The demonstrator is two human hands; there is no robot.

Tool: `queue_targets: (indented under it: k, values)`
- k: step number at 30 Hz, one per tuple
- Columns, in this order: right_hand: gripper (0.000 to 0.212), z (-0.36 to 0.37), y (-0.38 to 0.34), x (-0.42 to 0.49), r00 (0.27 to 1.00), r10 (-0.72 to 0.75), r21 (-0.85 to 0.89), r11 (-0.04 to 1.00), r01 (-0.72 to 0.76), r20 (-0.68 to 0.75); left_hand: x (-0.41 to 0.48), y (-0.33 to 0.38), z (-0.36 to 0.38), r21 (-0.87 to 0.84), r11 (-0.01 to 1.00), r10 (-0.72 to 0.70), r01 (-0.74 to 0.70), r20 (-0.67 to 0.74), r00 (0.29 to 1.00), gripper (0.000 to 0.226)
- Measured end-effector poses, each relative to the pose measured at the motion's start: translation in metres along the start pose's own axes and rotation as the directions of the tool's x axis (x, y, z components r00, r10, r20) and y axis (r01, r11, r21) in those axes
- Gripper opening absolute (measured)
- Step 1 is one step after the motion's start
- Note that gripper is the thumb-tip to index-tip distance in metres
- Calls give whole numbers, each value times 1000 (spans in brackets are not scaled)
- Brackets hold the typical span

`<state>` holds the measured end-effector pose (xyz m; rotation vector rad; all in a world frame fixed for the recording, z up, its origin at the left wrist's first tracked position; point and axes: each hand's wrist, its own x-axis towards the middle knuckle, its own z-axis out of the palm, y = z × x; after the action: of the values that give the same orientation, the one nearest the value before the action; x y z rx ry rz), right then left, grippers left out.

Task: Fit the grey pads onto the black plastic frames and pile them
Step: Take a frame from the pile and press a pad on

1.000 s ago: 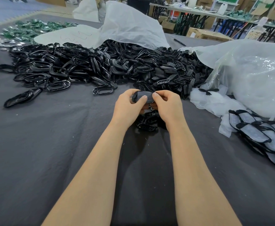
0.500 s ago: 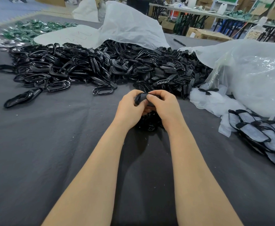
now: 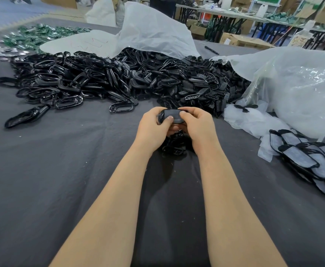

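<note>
Both of my hands hold one black plastic frame with a grey pad (image 3: 172,116) over the middle of the table. My left hand (image 3: 154,128) grips its left end, with the thumb lying on the pad. My right hand (image 3: 197,125) grips the right end, fingers curled over the top edge. Under my hands lies a small clump of black parts (image 3: 175,145). A big heap of loose black frames (image 3: 107,81) stretches across the table behind. At the right edge lies a pile of finished frames with grey pads (image 3: 310,157).
A dark grey cloth (image 3: 61,170) covers the table. White plastic bags (image 3: 292,87) bulge at the right and another bag (image 3: 154,33) lies behind the heap. Green parts (image 3: 32,35) sit at the far left. Tables and boxes stand in the background.
The frame with its pad has turned in my hands and more of the grey pad now faces up. My left thumb has slid onto the pad. Both hands stay over the same spot.
</note>
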<state>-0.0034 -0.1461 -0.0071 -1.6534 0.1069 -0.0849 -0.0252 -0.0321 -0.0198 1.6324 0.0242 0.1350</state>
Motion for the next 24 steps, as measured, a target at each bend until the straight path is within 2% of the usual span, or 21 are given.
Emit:
queue_targets:
  k: [4, 8, 10, 14, 19, 24]
  values:
    - [16, 1, 0, -2, 1000, -23, -42, 999, 22, -15, -1, 2, 1, 35, 999, 1, 0, -23, 1000, 21]
    - [21, -6, -1, -3, 993, -68, -270, 958, 93, 98, -1, 5, 0, 76, 996, -34, 39, -66, 997, 22]
    - [24, -6, -1, -5, 993, -75, -316, 943, 102, 96, -2, 6, 0, 82, 996, -36, 42, -65, 997, 26]
    - [22, -9, -2, -9, 993, -115, -296, 948, 116, 19, -5, 9, 5, 107, 994, -14, 20, -61, 998, 30]
    - [30, -41, -8, -17, 981, -169, -227, 963, 143, -100, -3, 20, 34, 219, 974, 59, -49, -40, 997, 32]
    - [9, -106, -11, -26, 921, -190, -268, 958, 99, -339, -6, 42, 106, 157, 987, 19, -21, 13, 1000, 15]
